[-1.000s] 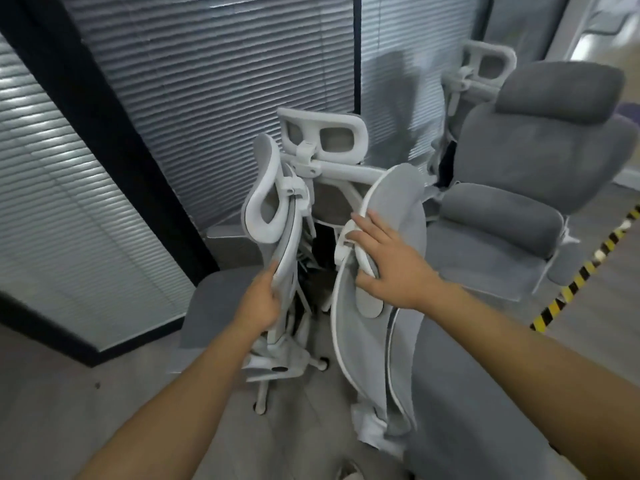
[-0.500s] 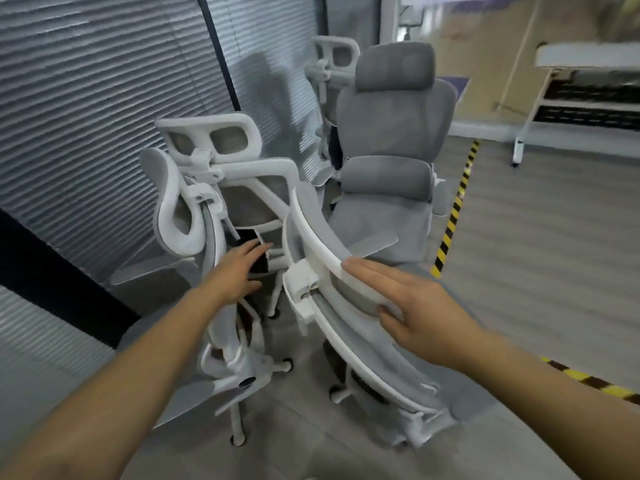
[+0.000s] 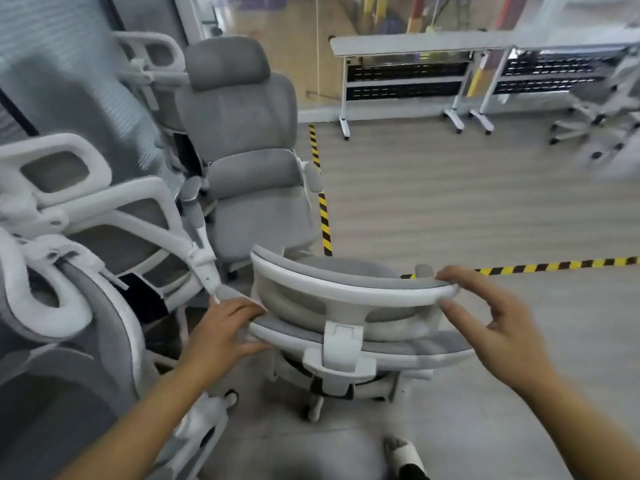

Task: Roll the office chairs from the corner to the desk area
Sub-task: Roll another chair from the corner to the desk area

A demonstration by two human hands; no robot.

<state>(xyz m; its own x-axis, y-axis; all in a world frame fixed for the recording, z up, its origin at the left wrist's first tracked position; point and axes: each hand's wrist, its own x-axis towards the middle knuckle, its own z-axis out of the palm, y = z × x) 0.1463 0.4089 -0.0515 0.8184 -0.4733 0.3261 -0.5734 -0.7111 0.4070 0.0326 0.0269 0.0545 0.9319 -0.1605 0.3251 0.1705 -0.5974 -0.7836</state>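
Office chair (image 3: 341, 344), white frame, grey mesh, back toward camera, on floor at edge of chair cluster, near grey padded chair (image 3: 242, 133). Left hand (image 3: 221, 330) fingers curled over left end of backrest rim (image 3: 398, 349). Right hand (image 3: 495, 317) fingers spread, index and thumb bracketing right tip of headrest (image 3: 346, 287), not clamped. Striped floor tape (image 3: 324, 220) beyond.

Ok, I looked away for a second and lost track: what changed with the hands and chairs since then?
The left hand let go of the left chair and now grips the left end of the near chair. The right hand slid along its headrest to the right end; grip unclear. That chair has swung round, back squarely toward the person. The other chairs stay bunched in the corner.
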